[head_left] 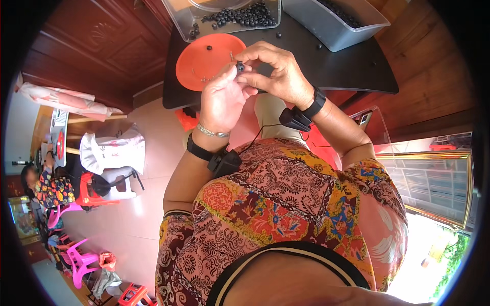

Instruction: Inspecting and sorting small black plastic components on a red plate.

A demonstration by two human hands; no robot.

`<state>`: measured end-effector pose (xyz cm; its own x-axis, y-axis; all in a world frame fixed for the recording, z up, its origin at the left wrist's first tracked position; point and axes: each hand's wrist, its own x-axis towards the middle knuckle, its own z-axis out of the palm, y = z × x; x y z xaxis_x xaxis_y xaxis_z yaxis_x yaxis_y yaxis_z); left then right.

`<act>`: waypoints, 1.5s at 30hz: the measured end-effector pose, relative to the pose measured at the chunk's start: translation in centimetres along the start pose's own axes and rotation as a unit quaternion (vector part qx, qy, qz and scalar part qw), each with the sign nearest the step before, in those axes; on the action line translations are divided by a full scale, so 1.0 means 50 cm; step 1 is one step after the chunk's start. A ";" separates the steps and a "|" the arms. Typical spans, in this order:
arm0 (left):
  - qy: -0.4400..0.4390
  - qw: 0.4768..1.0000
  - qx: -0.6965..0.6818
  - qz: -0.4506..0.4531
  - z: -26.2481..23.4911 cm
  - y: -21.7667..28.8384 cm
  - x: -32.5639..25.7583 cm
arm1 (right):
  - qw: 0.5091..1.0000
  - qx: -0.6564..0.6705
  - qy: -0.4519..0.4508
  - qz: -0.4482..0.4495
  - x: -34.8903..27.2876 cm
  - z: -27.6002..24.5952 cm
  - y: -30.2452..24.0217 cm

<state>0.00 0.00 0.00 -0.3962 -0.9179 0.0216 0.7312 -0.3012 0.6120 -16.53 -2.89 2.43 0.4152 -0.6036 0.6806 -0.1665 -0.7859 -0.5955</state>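
Pinching a small black part (240, 67), left hand (223, 97) and right hand (286, 76) meet at 12 o'clock near an orange plate (191, 57).

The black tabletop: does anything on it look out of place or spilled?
Yes, slightly: a small black piece lies loose near the clear bin, and another near the gray bin. Most similar pieces sit inside the bins, so these look strayed.

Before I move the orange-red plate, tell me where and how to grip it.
Probably best to pinch the left rim of the orange-red plate, coming from the left: that curved edge is uncovered, while the left hand overlaps its right side in view. Keep it level; a black piece lies on it.
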 end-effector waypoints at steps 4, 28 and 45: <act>0.008 1.000 0.013 0.000 0.002 0.002 0.002 | 0.999 -0.029 0.034 -0.014 -0.004 0.010 0.003; -0.028 0.993 0.107 0.039 0.003 0.013 0.010 | 0.999 0.001 0.028 0.020 0.009 0.002 0.009; 0.021 0.999 0.032 0.006 0.005 0.001 0.016 | 0.982 -0.161 0.068 -0.067 -0.013 0.026 0.021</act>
<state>-0.39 -0.70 0.24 -0.3640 -0.9314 -0.0029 0.6975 -0.2747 0.6618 -15.81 -3.14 0.84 0.3333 -0.4873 0.8071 -0.4021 -0.8478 -0.3458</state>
